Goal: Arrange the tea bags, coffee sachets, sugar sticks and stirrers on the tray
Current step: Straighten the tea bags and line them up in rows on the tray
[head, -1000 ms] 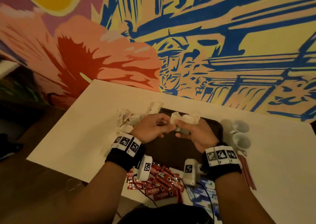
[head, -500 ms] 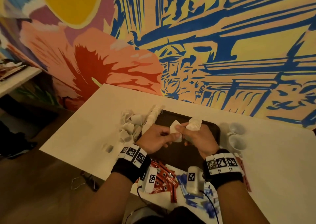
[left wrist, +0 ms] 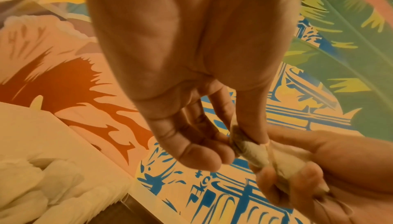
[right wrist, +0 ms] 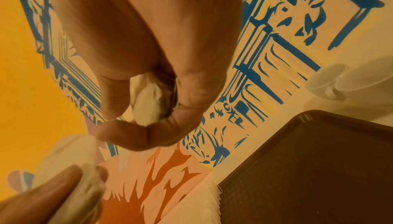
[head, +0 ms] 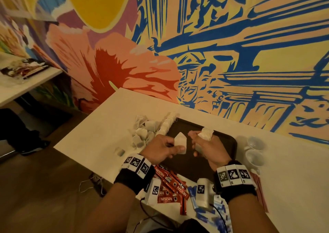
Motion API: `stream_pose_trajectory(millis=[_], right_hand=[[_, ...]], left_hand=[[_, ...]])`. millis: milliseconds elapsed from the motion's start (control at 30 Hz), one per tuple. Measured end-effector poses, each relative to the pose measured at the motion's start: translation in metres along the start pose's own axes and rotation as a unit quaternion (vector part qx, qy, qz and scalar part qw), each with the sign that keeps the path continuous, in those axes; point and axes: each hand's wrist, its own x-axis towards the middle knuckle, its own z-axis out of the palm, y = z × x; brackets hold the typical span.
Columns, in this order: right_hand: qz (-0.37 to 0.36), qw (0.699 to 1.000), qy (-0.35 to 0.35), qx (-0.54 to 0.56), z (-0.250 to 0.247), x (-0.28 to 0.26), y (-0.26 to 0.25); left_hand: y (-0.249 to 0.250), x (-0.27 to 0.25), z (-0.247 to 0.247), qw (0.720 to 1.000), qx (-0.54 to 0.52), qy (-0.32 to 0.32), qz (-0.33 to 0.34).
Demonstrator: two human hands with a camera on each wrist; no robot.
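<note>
Over the dark tray point(head: 226, 143) I hold both hands up, clear of its floor, because I am sorting what I carry before anything goes down. My left hand point(head: 161, 150) pinches a single tea bag point(head: 180, 142) between thumb and fingers, flat face toward me, so I can lay it square. My right hand point(head: 207, 148) has its fingers curled round a small bunch of tea bags point(head: 205, 134), kept there as a ready supply; from the right wrist camera they sit wadded in the closed fingers point(right wrist: 149, 133).

Along the tray's left edge a row of tea bags point(head: 167, 125) stands packed on edge, which I take as the line I am extending. Just beside it on the worktop point(head: 99, 136) lies the loose pile of tea bags point(head: 142, 134), within easy reach of my left hand.

Nearer my body, the red coffee sachets point(head: 170, 184) and the blue sachets point(head: 220, 215), probably the sugar, wait on the worktop, not yet placed. Two white cups point(head: 254, 151) sit to the tray's right, with what look like red stirrers point(head: 261, 193) just below them. Most of the tray is bare, so I judge the job barely begun.
</note>
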Motion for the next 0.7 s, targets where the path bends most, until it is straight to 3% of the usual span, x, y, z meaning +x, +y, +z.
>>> stream_pose_trajectory(millis=[300,433,533,700], right_hand=[[0.091,0.985,0.009,0.147,0.006,0.025,0.007],[0.091,0.985,0.002,0.145,0.016,0.037,0.006],[0.082,0.991,0.006,0.11,0.027,0.046,0.007],[0.105,0.993,0.016,0.046,0.045,0.053,0.024]], left_hand=[[-0.008,0.027,-0.082,0.996,0.029,0.084,0.004],[-0.036,0.057,-0.114,0.994,0.056,0.083,-0.041],[-0.061,0.076,-0.125,0.99,0.101,0.065,-0.078],[-0.112,0.1,-0.124,0.973,0.187,-0.028,-0.13]])
